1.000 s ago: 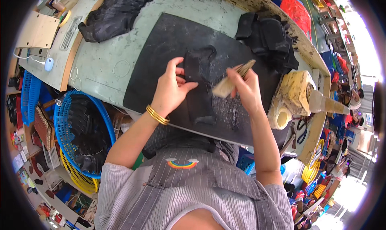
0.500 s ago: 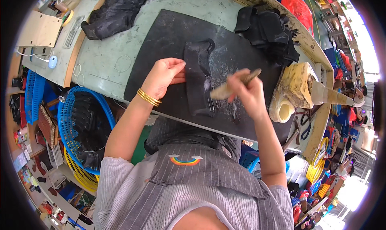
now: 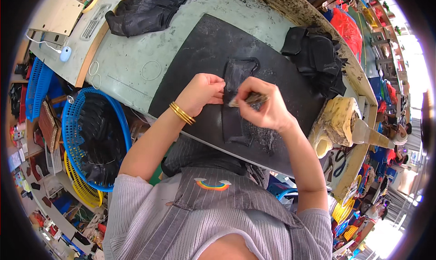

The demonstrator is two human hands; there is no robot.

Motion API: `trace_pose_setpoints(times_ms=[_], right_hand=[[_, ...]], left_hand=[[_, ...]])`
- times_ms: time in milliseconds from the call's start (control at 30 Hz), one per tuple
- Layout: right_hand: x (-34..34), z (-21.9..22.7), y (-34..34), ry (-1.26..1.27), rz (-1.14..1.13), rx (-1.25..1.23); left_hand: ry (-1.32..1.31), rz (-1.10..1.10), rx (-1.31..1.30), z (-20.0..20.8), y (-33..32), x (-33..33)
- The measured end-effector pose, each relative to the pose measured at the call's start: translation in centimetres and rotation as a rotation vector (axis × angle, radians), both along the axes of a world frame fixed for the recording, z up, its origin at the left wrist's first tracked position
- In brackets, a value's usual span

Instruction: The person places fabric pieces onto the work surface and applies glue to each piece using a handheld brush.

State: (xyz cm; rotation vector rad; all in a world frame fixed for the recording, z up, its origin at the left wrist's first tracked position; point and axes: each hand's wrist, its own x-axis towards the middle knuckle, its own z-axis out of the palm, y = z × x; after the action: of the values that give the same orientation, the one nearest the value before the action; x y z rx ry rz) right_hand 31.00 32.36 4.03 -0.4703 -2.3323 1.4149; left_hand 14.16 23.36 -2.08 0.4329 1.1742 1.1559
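One black piece (image 3: 234,126) lies lengthwise on the black mat (image 3: 204,46), between the two hands. The right hand (image 3: 268,103) is closed around a brush (image 3: 256,98), its tip down at the middle of the piece. The left hand (image 3: 197,94) has its fingers drawn together at the piece's left edge; I cannot tell whether they pinch it or only press beside it.

The piece seems partly brushed: its upper part looks greyer and filmed, while the lower part is mostly dark, with a pale line near its right edge. How even the film is cannot be told, as the right hand hides some of it. Whitish streaks mark the mat to the right.

More black pieces lie in a right pile (image 3: 318,60) and a left pile (image 3: 145,10) on the surface (image 3: 122,74), and others fill the blue basket (image 3: 72,123). Which of these, if any, are brushed does not show. A crusted yellowish block (image 3: 338,117) stands beside the mat.
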Motion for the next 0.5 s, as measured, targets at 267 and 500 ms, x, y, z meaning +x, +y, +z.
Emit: trace_pose_setpoints(times_ms=[267,500], right_hand=[[3.2,-2.0,-3.4,-0.042,-0.154,-0.132],[11.4,1.4,-6.4,0.056,-0.644,-0.398]], left_hand=[[0.023,-0.04,-0.01,1.0,0.3,0.6],[0.222,-0.122,0.207,5.3,-0.1,2.3]])
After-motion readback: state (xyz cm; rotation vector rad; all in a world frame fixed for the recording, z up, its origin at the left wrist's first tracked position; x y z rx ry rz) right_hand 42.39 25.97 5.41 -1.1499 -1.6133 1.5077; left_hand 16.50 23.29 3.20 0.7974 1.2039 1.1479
